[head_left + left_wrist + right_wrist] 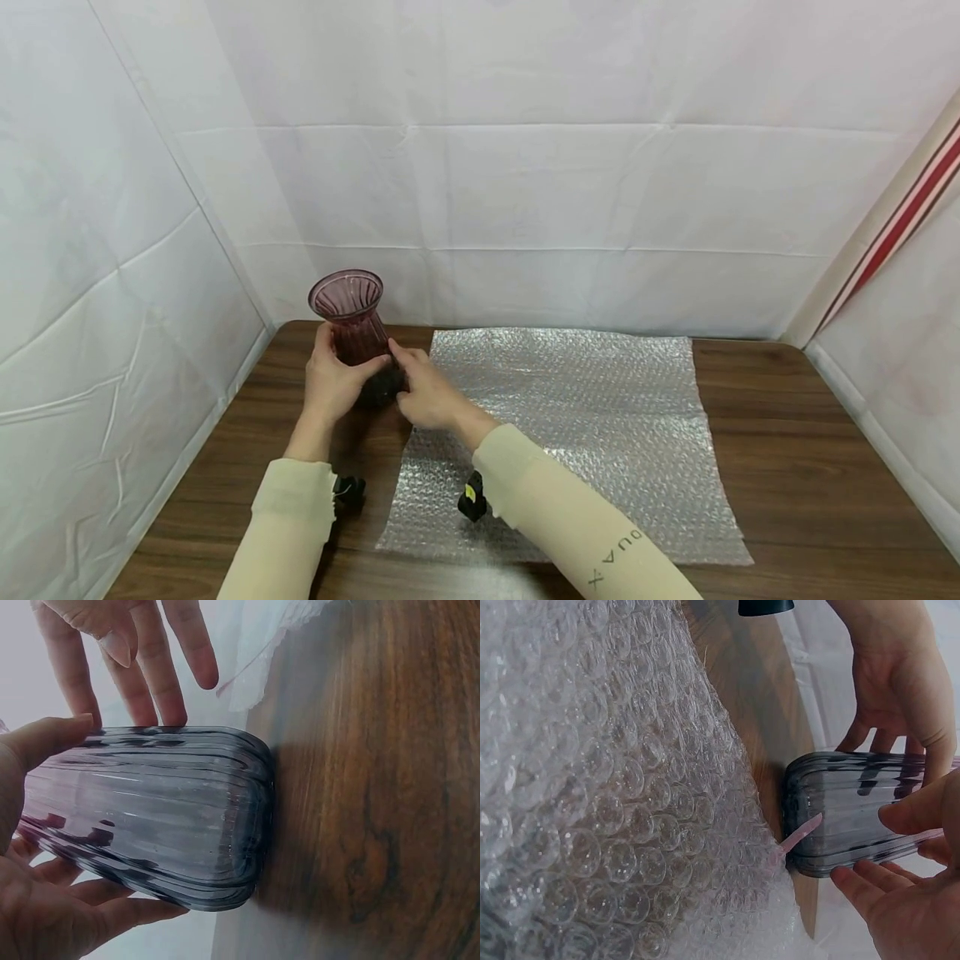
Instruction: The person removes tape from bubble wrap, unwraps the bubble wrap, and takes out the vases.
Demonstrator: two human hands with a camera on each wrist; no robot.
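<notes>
A ribbed glass vase [360, 337], pink at its flared rim and dark grey towards the base, stands upright at the table's back left. My left hand [333, 379] holds it from the left, thumb across the front and fingers round the far side, as the left wrist view shows with the vase [165, 810]. On the opposite side my right hand [431, 392] touches the glass with fairly straight fingertips. In the right wrist view the right hand [915, 907] lies beside the vase's lower part [847, 814], the left hand [900, 690] across from it.
A sheet of bubble wrap [600, 433] lies flat on the brown wooden table [795, 450], its left edge close beside the vase. White sheeting [540, 183] hangs behind and at both sides. A small black device [472, 497] sits by the right wrist.
</notes>
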